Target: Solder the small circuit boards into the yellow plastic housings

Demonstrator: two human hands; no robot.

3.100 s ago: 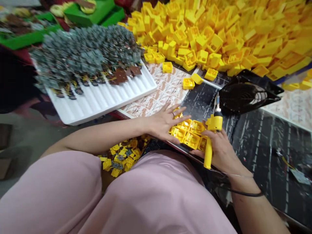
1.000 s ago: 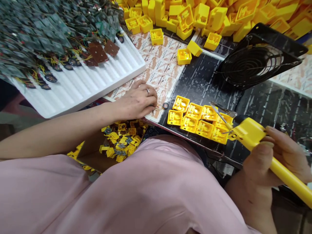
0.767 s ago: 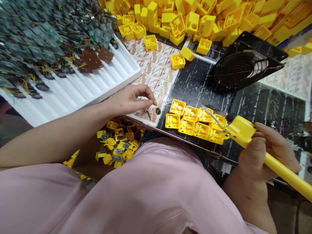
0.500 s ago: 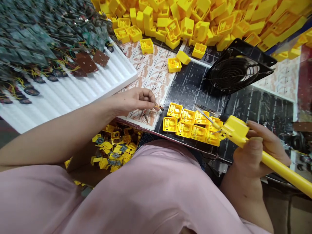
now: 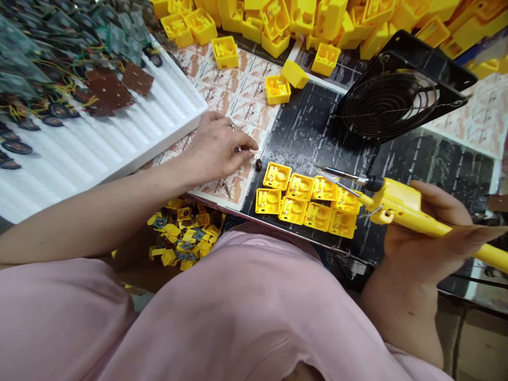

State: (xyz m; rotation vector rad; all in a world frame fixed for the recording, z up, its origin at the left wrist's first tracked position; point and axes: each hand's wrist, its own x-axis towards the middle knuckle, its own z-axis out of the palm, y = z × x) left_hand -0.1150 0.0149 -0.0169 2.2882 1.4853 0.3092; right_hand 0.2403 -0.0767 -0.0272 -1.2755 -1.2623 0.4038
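Observation:
My left hand [image 5: 222, 145] is over the patterned paper at the table's left, thumb and forefinger tips drawn close together. A small dark round part [image 5: 259, 165] is just below those fingertips; whether it is held or rests on the table I cannot tell. In my right hand [image 5: 428, 243] lies a yellow soldering gun [image 5: 400, 201], its thumb stretched along the handle. The gun's metal tip and solder feed tube point left over two rows of open yellow plastic cases [image 5: 293, 210]. Small metal contacts show inside the cases.
A black fan [image 5: 391, 100] stands beyond the gun. Yellow cases [image 5: 278, 89] are heaped at the back. White ribbed foam [image 5: 159, 114] at left carries wired circuit boards [image 5: 130, 42] and small speakers. Below the table edge is a box of yellow pieces [image 5: 186, 238].
The view has shifted slightly. My left hand has turned, its back now more upward, and moved away from me. My right thumb has straightened along the soldering gun, whose tip has drawn back from the cases.

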